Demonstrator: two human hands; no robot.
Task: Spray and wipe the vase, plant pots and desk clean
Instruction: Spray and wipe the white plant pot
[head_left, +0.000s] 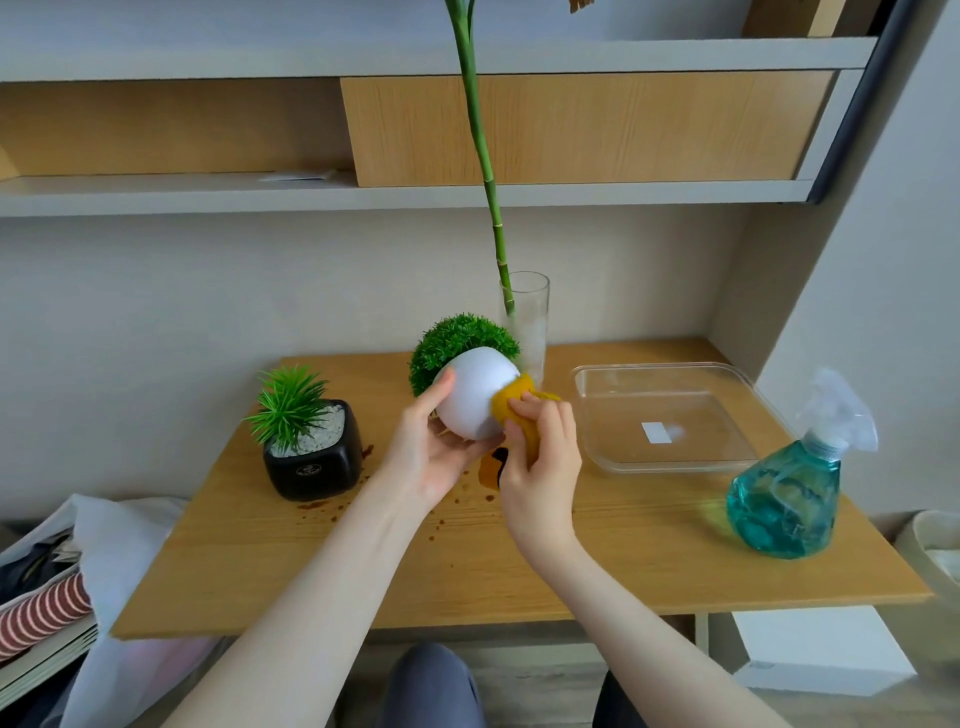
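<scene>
Left hand (434, 452) cups the white round pot (478, 397) from below and the side, fingers curled round it, thumb up on the left face; pot is lifted off the desk (519, 561) and tipped away so its green ball plant (457, 343) points toward the wall. Right hand (543, 452) pinches a yellow cloth (514, 400) bunched under curled fingers, pressed to the pot's right side, a tail of cloth hanging below. Risk: pot is smooth and held one-handed at a tilt, so a hard wipe could likely roll it out of the palm onto the desk; the plant may knock the glass vase (527, 322) just behind it, which is tall, narrow and easy to topple. Brown spots (332, 506) on the desk near the black square pot (311, 457) not yet wiped; dangling cloth could smear them. Containers: vase holds one green stalk (480, 156), water level unclear; black pot holds white pebbles and a spiky plant; clear plastic tray (587, 384) on the right holds nothing visible but a white label; spray bottle (789, 499) about two-thirds full of blue-green liquid, far right, untouched.
</scene>
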